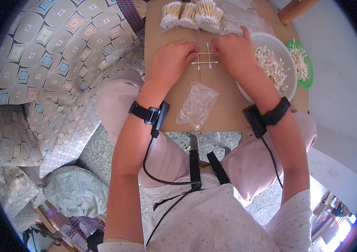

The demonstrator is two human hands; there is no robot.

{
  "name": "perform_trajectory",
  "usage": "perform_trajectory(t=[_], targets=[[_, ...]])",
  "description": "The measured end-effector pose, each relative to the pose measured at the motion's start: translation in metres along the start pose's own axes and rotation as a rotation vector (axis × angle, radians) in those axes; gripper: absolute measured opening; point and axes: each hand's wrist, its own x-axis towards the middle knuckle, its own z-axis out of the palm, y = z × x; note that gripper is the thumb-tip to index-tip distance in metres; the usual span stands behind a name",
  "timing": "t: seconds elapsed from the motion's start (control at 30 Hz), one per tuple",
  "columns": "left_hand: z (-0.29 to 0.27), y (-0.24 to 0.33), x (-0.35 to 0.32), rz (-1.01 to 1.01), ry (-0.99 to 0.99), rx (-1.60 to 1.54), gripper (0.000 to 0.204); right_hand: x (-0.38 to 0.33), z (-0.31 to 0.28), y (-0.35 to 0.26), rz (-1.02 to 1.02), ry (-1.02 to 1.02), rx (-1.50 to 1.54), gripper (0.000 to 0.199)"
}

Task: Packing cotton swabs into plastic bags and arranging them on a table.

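Observation:
On a brown cardboard-like board (233, 115), several cotton swabs (205, 62) lie crossed in a small square grid. The fingers of my left hand (172, 59) are curled and pressed together at the left end of the grid's upper crosswise swab (204, 53). At that swab's other end, my right hand (235, 52) pinches with its fingertips, thumb side partly hidden. Closer to me lies a clear plastic bag (198, 105), flat and wrinkled. Bundled cotton swabs (189, 16) stand in a row at the board's far edge.
Beside my right forearm sits a white bowl (291, 67) of loose swabs, with a green dish (309, 71) of more swabs to its right. Clear plastic bags (245, 19) lie at the far right. Patterned fabric (61, 50) covers furniture on the left; a wall (338, 63) borders the right.

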Motion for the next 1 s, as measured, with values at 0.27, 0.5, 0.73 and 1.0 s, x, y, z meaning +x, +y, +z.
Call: perform_trajectory(t=[0.27,0.5,0.73,1.0], targets=[[-0.002,0.004,0.001,-0.011,-0.006,0.031,0.016,0.006,0.012,-0.002,-0.005,0.035,-0.031,0.008],[0.000,0.000,-0.001,0.024,0.028,0.049,0.016,0.007,0.005,-0.003,-0.018,-0.024,0.000,0.006],[0.001,0.000,0.001,0.016,0.011,0.076,0.016,0.005,0.009,0.002,-0.068,0.041,0.079,0.012],[-0.001,-0.001,0.002,0.019,-0.013,0.063,0.017,-0.007,-0.030,0.033,-0.219,0.277,0.243,0.016]])
